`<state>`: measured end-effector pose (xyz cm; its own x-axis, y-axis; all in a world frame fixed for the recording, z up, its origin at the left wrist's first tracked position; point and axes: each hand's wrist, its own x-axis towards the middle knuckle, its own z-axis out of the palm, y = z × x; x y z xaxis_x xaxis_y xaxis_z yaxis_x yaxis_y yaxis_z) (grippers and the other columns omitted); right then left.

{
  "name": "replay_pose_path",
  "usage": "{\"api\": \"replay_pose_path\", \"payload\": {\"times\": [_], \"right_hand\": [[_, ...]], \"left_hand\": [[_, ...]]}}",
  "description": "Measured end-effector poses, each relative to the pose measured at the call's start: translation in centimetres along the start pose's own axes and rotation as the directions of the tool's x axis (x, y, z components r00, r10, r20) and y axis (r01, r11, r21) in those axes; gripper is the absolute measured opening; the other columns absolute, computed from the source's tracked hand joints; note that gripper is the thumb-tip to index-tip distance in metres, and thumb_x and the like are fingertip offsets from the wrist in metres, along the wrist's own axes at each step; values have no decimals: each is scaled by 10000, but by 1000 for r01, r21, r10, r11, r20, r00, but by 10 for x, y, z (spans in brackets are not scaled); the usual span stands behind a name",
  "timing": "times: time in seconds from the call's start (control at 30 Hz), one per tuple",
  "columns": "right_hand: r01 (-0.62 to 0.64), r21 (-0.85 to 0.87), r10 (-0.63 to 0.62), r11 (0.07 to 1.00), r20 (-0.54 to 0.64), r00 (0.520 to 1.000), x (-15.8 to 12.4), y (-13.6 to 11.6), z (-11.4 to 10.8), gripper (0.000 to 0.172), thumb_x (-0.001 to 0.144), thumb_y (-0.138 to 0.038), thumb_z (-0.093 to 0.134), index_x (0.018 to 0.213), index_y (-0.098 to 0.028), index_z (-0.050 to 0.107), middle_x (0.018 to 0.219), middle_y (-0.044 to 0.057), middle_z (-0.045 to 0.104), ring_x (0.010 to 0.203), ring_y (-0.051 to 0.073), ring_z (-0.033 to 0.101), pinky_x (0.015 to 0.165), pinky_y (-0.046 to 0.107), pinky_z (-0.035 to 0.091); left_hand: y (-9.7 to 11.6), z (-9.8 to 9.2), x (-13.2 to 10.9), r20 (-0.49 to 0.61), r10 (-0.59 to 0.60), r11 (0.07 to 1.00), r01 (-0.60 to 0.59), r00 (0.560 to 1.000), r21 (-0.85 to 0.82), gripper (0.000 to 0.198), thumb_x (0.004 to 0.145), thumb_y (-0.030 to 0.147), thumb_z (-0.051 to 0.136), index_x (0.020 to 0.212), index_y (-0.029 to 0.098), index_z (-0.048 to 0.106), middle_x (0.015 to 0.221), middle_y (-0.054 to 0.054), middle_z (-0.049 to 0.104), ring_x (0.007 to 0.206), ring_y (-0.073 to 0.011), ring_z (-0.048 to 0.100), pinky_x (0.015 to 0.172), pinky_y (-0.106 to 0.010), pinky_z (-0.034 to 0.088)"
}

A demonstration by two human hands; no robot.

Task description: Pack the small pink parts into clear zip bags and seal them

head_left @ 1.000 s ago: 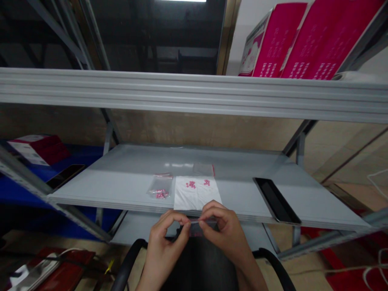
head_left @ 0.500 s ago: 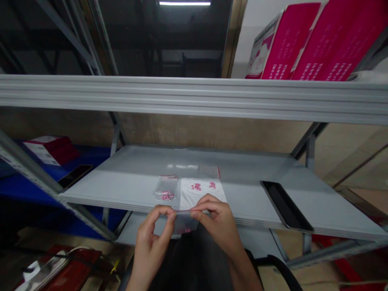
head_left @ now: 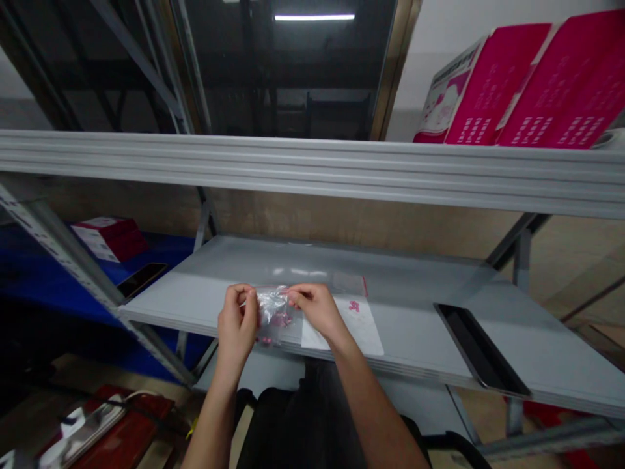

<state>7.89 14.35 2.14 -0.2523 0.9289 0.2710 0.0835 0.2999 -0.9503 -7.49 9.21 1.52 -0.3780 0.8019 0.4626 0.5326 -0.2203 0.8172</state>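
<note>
My left hand [head_left: 239, 316] pinches the left end of the top edge of a clear zip bag [head_left: 267, 329]. At the other end of that edge, my right hand [head_left: 316, 307] has its thumb and fingers closed on the bag. A few pink beads [head_left: 264, 340] show near the bottom of the held bag. More pink beads show through or behind it, where a second bag's outline is hard to separate. Right of my right hand, a small cluster of pink beads [head_left: 354, 305] lies on a white sheet [head_left: 364, 332], which my right hand and forearm partly cover.
A flat clear bag with a red strip [head_left: 364, 285] lies behind the sheet. To the right, a dark tablet [head_left: 481, 348] rests across the shelf's front edge. A grey beam [head_left: 312, 166] crosses above, with pink boxes [head_left: 498, 85] on top. A phone [head_left: 141, 280] lies left.
Both hands have moved forward and left with the zip bag, from in front of the shelf edge to over the bag of beads lying there. The view has shifted slightly.
</note>
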Motion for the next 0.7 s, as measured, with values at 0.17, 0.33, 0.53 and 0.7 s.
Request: {"api": "replay_pose_path", "payload": {"times": [0.17, 0.33, 0.53, 0.7], "right_hand": [[-1, -98, -6, 995, -71, 997, 23, 19, 0, 210, 786, -162, 555, 748, -167, 762, 715, 56, 758, 671, 190, 670, 681, 298, 514], [-30, -214, -7, 976, -173, 985, 11, 33, -40, 231, 766, -174, 545, 823, -151, 767, 777, 81, 769, 700, 206, 685, 698, 323, 527], [-105, -373, -29, 922, -337, 941, -6, 46, -132, 301, 729, -137, 491, 866, -148, 759, 841, 108, 765, 748, 234, 679, 755, 367, 513], [-110, -451, -65, 886, -354, 933, -6, 55, -160, 360, 713, -73, 461, 896, -158, 759, 983, 125, 754, 931, 261, 661, 906, 402, 465]], "left_hand": [[-22, 26, 29, -43, 14, 981, -5, 999, 195, 178, 902, 334, 432, 924, 197, 544, 676, -20, 641, 571, -187, 622, 562, -265, 443], [-29, 42, 36, -20, 11, 922, -2, 1000, 388, 177, 881, 284, 479, 914, 181, 619, 643, -54, 664, 605, -247, 651, 570, -293, 422], [-18, 40, 41, -45, 45, 860, -16, 998, 510, 315, 894, 251, 465, 1125, 99, 616, 936, -188, 722, 889, -350, 667, 741, -427, 480], [17, 73, 38, 165, 181, 850, -239, 970, 469, 301, 912, 212, 500, 1171, 115, 619, 1165, -178, 677, 1108, -317, 593, 945, -458, 451]]}}
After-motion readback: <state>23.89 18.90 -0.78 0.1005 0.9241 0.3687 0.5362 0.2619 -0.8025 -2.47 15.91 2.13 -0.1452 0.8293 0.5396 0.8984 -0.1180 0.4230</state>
